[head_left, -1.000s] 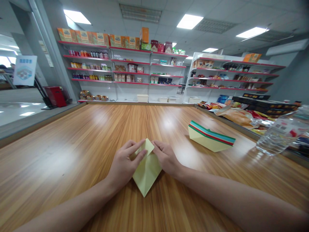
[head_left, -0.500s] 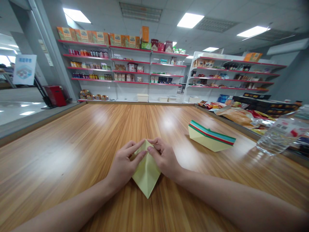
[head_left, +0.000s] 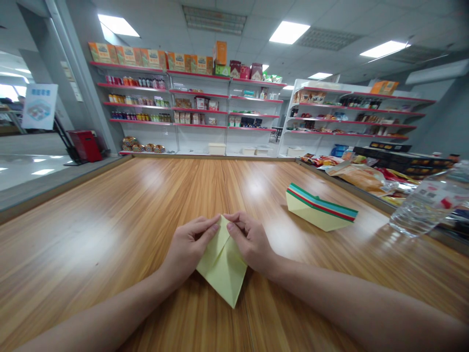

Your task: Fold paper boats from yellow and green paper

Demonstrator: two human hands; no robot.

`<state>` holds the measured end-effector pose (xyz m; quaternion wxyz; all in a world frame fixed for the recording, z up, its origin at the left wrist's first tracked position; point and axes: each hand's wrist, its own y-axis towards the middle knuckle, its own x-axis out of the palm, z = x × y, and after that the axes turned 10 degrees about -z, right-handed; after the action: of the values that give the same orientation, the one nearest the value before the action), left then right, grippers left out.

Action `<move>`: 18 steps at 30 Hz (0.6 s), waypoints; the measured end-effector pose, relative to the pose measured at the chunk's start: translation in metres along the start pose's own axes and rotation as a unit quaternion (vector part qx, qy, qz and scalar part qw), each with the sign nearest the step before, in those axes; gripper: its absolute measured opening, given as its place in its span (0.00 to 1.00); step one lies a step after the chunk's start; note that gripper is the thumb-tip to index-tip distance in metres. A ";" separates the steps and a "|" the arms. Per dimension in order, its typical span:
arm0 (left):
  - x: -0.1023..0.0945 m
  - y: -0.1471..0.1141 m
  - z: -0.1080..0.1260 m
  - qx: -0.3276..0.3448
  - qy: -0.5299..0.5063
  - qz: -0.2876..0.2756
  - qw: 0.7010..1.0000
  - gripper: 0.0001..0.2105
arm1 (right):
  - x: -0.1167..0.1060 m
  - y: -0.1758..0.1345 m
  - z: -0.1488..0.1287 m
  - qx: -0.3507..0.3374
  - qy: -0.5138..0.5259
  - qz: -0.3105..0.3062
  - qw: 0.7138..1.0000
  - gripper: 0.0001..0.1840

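between my left hand (head_left: 189, 244) and right hand (head_left: 253, 243) i pinch paper (head_left: 224, 268) near its tip, likely to steady it.

A clear plastic bottle (head_left: 421, 208) sits near snack packets (head_left: 361, 175); red-edged shelves (head_left: 200, 126) bear orange cartons (head_left: 127, 55) along the top; a signboard (head_left: 39, 106) stands near a red box (head_left: 85, 146)

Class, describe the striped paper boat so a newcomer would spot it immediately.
On the wooden table, look between the right hand and the clear bottle. There is a pale yellow paper boat. Unlike the plain folded paper in that hand and the left hand, it has green, blue, white and red stripes along its top edge.
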<state>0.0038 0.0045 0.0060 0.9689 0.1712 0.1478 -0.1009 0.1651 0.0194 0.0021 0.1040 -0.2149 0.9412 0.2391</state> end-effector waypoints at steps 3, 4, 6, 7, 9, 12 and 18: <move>0.002 0.001 0.000 -0.045 -0.079 -0.029 0.996 0.15 | 0.001 0.000 0.000 0.002 -0.019 -0.016 1.000 0.11; 0.002 0.001 0.000 -0.046 -0.086 -0.039 0.994 0.15 | 0.001 0.000 0.000 0.002 -0.027 -0.019 0.999 0.11; 0.004 0.001 0.000 -0.036 -0.076 -0.048 0.995 0.15 | 0.001 0.000 0.000 0.007 -0.044 -0.017 0.999 0.12; 0.004 0.002 0.000 -0.033 -0.069 -0.047 0.996 0.15 | 0.001 0.000 0.000 0.012 -0.049 -0.016 0.999 0.12; 0.003 0.003 0.000 -0.044 -0.070 -0.043 0.996 0.15 | 0.000 0.002 0.000 0.027 -0.047 -0.016 0.998 0.12; 0.001 0.006 -0.003 -0.069 -0.121 -0.018 0.990 0.16 | -0.001 0.005 0.002 0.039 -0.007 0.006 0.999 0.11; 0.000 0.010 -0.006 -0.139 -0.342 -0.068 0.927 0.24 | -0.006 0.009 0.002 0.008 0.022 0.080 0.997 0.11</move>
<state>0.0048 0.0159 0.0037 0.9655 -0.0206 -0.1691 -0.1971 0.1667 0.0297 0.0055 0.0654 -0.1436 0.9592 0.2345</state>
